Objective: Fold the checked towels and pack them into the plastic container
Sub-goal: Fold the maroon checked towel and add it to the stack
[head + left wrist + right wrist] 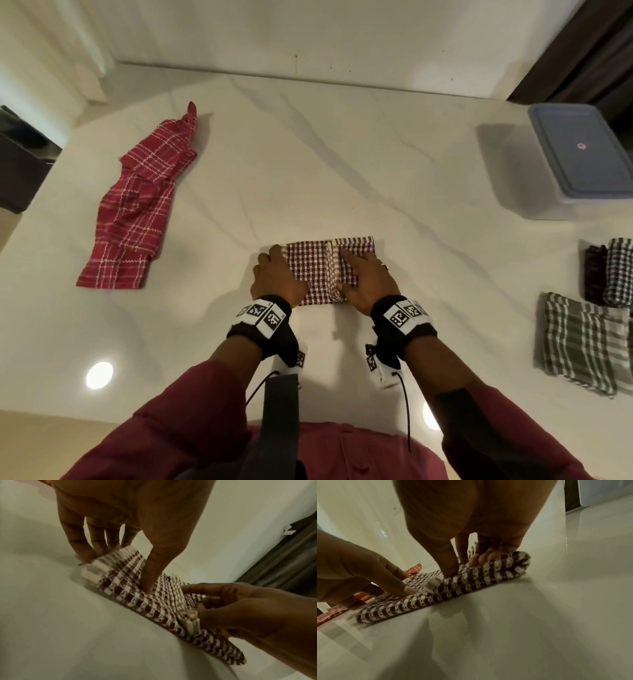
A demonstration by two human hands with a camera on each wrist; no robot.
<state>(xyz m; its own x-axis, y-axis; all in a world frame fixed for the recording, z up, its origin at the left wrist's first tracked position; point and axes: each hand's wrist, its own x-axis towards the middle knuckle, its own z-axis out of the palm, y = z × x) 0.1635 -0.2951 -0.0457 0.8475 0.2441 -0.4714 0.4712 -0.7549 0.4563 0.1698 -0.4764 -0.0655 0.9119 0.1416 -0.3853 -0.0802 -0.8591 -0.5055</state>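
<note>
A maroon-and-white checked towel [313, 270] lies partly folded on the white marble table [342, 164], just in front of me. My left hand [274, 270] holds its left edge: the thumb [147, 582] presses on top and the fingers [89, 553] reach down under the lifted edge. My right hand [358, 270] grips the flap folded over from the right, thumb [450, 569] on top and fingertips [485, 559] curled round the fold. The plastic container [582, 161], with its blue lid on, stands at the far right.
A crumpled red plaid towel [137, 212] lies to the left. At the right edge lie a folded green checked towel [582, 346] and, behind it, a dark folded towel [595, 274] beside a grey checked one [620, 270]. A wall runs along the table's far side.
</note>
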